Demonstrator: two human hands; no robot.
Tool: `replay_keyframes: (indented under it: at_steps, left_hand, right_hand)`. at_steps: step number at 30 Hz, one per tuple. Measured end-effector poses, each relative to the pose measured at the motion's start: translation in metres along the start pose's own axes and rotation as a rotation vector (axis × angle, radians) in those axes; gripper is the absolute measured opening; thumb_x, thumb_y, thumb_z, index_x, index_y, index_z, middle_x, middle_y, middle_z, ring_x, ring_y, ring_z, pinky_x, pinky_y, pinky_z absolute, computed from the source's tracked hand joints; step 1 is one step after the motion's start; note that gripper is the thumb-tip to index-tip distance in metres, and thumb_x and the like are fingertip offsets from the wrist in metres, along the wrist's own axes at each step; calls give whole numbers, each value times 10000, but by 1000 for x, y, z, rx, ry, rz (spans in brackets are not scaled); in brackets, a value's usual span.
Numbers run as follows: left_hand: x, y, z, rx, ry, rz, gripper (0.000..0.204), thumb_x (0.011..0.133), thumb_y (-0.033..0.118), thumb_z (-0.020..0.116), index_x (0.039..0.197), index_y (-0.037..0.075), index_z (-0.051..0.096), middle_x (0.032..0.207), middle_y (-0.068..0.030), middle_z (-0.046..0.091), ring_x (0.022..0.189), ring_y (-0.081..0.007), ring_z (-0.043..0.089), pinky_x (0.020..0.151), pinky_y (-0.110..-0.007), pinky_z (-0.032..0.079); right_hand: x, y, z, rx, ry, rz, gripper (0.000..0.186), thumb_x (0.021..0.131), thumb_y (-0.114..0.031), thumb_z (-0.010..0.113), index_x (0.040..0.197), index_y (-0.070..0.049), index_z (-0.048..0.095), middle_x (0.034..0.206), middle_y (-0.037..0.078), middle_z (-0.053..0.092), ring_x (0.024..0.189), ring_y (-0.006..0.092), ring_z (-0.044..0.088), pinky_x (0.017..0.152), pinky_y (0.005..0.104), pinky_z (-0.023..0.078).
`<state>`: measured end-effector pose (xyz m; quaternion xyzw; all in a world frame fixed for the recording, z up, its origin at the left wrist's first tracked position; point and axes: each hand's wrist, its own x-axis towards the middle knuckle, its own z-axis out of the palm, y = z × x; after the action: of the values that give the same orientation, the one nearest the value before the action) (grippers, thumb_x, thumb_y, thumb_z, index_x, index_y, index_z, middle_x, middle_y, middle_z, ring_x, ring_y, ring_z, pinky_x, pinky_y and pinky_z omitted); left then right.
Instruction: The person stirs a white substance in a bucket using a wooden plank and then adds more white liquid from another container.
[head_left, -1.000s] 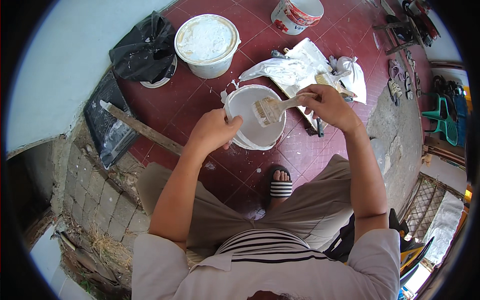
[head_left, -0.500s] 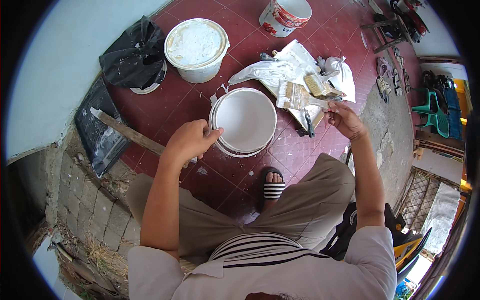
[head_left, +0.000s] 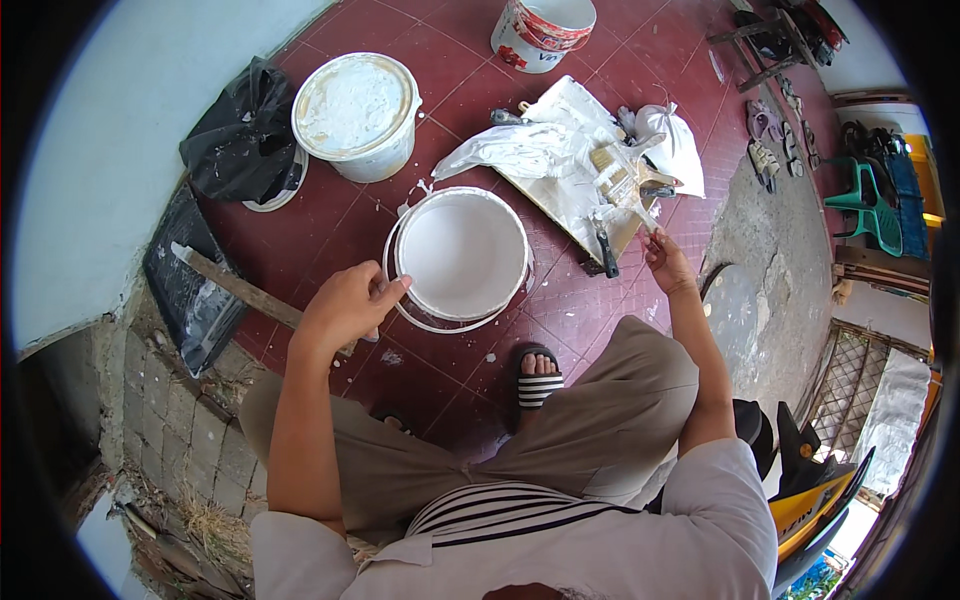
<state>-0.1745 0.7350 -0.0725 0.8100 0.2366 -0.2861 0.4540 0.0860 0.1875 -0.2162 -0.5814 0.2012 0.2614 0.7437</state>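
My left hand (head_left: 348, 305) is closed at the left edge of an open white bucket (head_left: 465, 200), thumb and fingers pinching its thin handle (head_left: 428, 325). Under that hand passes a wooden stick (head_left: 235, 284). In my right hand (head_left: 668, 262) I grip the handle end of a wide, white-smeared paintbrush (head_left: 625, 187). Its head is over a paint-covered tray (head_left: 570, 205), beside another paintbrush (head_left: 606, 160). A black-handled tool (head_left: 606, 252) sits at the tray's near edge. White-smeared plastic (head_left: 500, 150) spreads across its left side.
A lidded paint bucket (head_left: 358, 110) stands at the far left, beside a black plastic bag (head_left: 240, 135). Farther off is a red-and-white bucket (head_left: 540, 40). A tied white bag (head_left: 672, 150) lies right of the tray. A black tray (head_left: 195, 300) leans by the wall; sandals (head_left: 765, 160) lie at right.
My right hand has lowered the paintbrush toward the tray. The bucket's handle stands slightly farther out from its left side, with my left hand at it. The whole view has shifted a little.
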Motion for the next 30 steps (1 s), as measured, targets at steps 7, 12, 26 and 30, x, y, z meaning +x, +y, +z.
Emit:
replay_keyframes:
  at_steps: [7, 12, 26, 30]
  left_hand:
    - [-1, 1, 0, -16, -9, -27, 499, 986, 481, 668, 829, 19, 567, 651, -74, 611, 502, -151, 612, 505, -320, 481]
    - [10, 8, 2, -48, -45, -23, 486, 990, 467, 672, 851, 11, 577, 656, -65, 620, 499, -127, 600, 488, -310, 470]
    - [-94, 73, -73, -307, 174, -197, 435, 1043, 468, 597, 1048, 34, 570, 748, -38, 620, 506, -117, 617, 384, -224, 396]
    - [-127, 126, -81, -279, 119, -180, 428, 1047, 452, 594, 1068, 26, 564, 760, -46, 625, 522, -125, 630, 388, -228, 412]
  right_hand:
    - [27, 33, 2, 1, 5, 17, 209, 1041, -201, 626, 1219, -93, 641, 1088, 20, 711, 933, 125, 670, 640, 243, 454]
    - [34, 25, -9, -66, 48, -12, 215, 1036, -240, 639, 1195, -97, 661, 1091, 14, 715, 928, 121, 662, 641, 245, 452]
    - [-181, 0, 10, -429, 381, 271, 477, 1004, -357, 636, 1258, 42, 577, 1054, 153, 693, 796, 248, 763, 586, 351, 614]
    - [-294, -14, -1, -455, 466, 320, 502, 1019, -347, 632, 1283, 76, 579, 1110, 180, 708, 835, 275, 771, 582, 355, 615]
